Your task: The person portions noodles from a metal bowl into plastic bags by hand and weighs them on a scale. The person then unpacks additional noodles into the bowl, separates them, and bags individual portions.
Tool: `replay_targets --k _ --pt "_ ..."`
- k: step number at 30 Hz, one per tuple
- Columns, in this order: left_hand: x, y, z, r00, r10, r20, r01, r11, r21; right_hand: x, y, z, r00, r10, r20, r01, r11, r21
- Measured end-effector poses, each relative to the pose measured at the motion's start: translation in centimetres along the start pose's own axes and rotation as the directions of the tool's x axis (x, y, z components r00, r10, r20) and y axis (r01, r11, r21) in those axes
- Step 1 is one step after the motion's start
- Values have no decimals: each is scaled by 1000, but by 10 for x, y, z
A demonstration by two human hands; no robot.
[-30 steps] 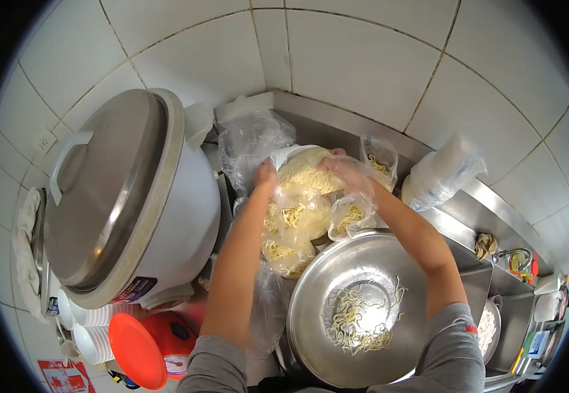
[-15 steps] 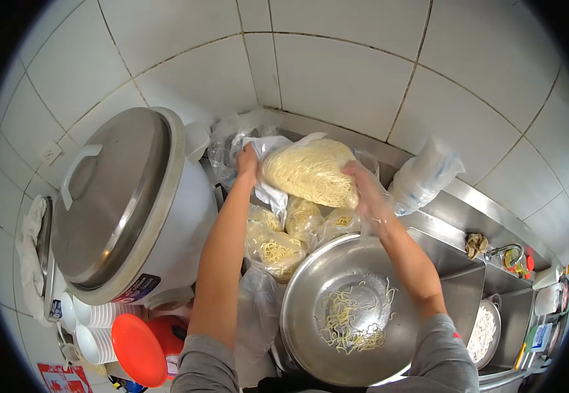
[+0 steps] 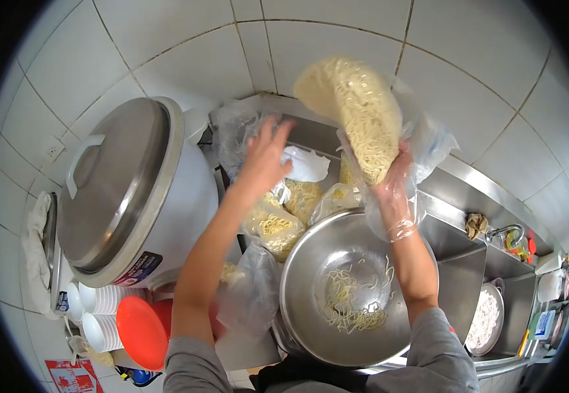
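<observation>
A large bag of pale noodles [image 3: 363, 118] is held up in my right hand [image 3: 397, 173], whose fingers wrap round its lower end, with loose clear plastic about the wrist. My left hand [image 3: 266, 157] has its fingers spread and holds nothing, above a white cloth or bag [image 3: 307, 165]. Smaller bags of yellow noodles [image 3: 275, 226] lie below it. Nearer to me, a wide steel bowl [image 3: 311, 288] has some loose noodles [image 3: 353, 301] on its bottom.
A big lidded cooker [image 3: 117, 190] stands at the left, with stacked white bowls [image 3: 101, 331] and a red dish [image 3: 142, 333] in front. Steel sinks [image 3: 451, 275] run along the right, one holding a pan of white food [image 3: 484, 321]. Clear plastic bags [image 3: 252, 288] lie beside the bowl.
The large noodle bag has been lifted up and to the right in my right hand and tilted upright. My left hand has let go of the white cloth or bag and opened.
</observation>
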State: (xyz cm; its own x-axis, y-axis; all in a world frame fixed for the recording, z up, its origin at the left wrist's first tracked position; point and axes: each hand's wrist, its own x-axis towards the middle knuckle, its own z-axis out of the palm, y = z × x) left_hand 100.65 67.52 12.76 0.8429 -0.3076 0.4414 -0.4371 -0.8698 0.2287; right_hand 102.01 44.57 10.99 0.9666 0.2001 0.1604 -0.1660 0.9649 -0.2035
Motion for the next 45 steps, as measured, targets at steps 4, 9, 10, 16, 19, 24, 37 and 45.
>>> replay_targets --k 4,9,10,16,19,24,37,45 --pt "-41 38 35 916 23 400 15 996 -91 -18 -18 10 991 35 132 -45 996 79" --pt "-41 30 83 779 -56 624 165 979 -118 -61 -33 35 996 -54 66 49 996 76" --pt "-36 23 88 747 -22 664 157 977 -144 -69 -37 36 994 -56 94 51 997 54" --pt "-37 -16 90 594 227 771 180 897 -403 -111 -57 43 988 -114 102 111 993 37" --pt "-46 -8 93 712 119 692 107 956 -274 -123 -63 38 982 -168 88 170 985 -8" --pt "-26 -25 86 895 4 447 217 870 -442 -139 -73 28 978 -187 90 191 981 -38" --pt "-40 -82 53 927 -356 116 374 871 -318 -225 -52 11 976 -177 -129 133 947 -294" --pt "-44 -40 60 947 -199 253 219 974 -53 -281 -41 -61 832 -139 -538 -290 718 -633"
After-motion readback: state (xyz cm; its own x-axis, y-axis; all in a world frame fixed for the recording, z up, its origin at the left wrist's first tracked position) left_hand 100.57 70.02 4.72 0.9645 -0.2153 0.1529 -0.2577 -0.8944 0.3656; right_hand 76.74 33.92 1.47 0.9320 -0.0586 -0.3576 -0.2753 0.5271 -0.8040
